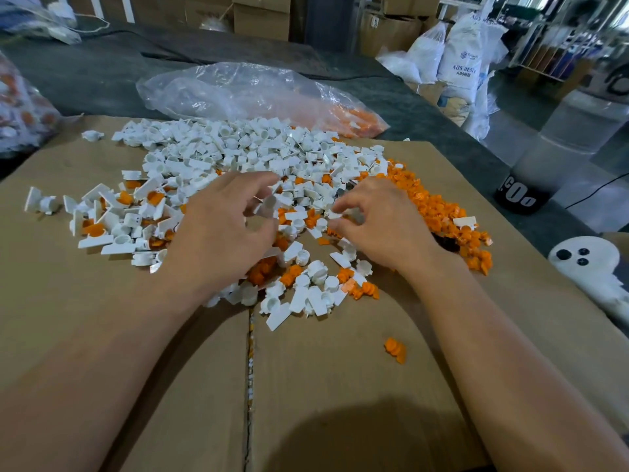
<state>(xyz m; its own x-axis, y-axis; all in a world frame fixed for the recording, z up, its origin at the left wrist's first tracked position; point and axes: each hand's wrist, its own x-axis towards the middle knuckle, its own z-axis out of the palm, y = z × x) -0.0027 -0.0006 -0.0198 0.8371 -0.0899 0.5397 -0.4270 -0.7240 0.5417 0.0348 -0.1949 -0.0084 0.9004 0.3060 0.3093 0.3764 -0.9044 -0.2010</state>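
Early days, I judge: white pile (238, 148) mostly unworked on the counter (85, 83), orange caps (435, 206) along its right. At its near edge, left hand (221, 233) curls its fingers round a white part (269, 203); right hand (377, 221) pinches a second white part (337, 214).

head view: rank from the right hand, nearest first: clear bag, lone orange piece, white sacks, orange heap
From the right hand:
1. orange heap, just right of it
2. lone orange piece, nearer the person
3. clear bag, behind the pile
4. white sacks, far right background
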